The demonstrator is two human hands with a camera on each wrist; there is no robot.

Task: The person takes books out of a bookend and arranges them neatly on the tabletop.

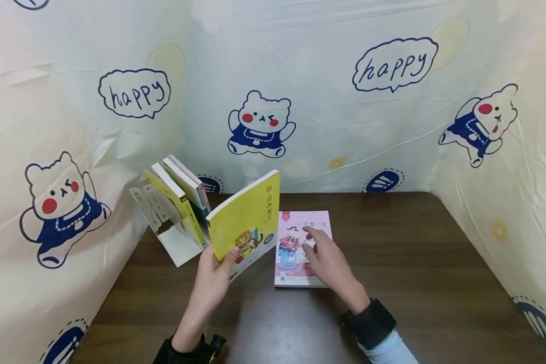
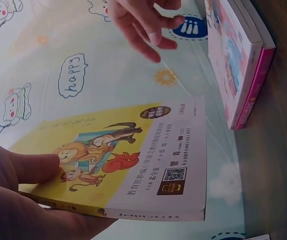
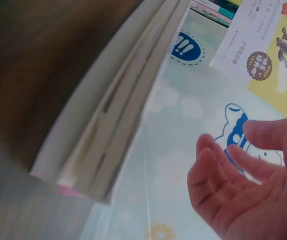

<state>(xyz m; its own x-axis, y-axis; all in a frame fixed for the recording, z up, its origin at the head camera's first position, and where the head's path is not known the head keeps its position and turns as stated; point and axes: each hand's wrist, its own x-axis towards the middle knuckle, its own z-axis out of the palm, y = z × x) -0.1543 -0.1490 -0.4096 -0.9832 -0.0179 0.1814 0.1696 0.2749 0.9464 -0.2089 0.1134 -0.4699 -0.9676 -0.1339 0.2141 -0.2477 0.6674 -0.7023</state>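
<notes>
My left hand (image 1: 211, 283) grips a yellow paperback book (image 1: 241, 217) by its lower left edge, thumb on the front cover. The book is held upright and tilted above the table; animals are drawn on its cover in the left wrist view. My right hand (image 1: 331, 260) hovers over or just at a pink-covered book (image 1: 285, 270) lying on the table, its fingers loosely bent and holding nothing. In the left wrist view the pink book (image 2: 228, 55) lies on top of at least one other book. Whether the right fingertips touch the cover cannot be told.
Left of the yellow book, a pale bookend (image 1: 182, 248) stands on the dark wooden table (image 1: 414, 273), with several books (image 1: 182, 184) leaning upright in it. A printed cloth (image 1: 318, 65) with bears and "happy" bubbles encloses the back and sides.
</notes>
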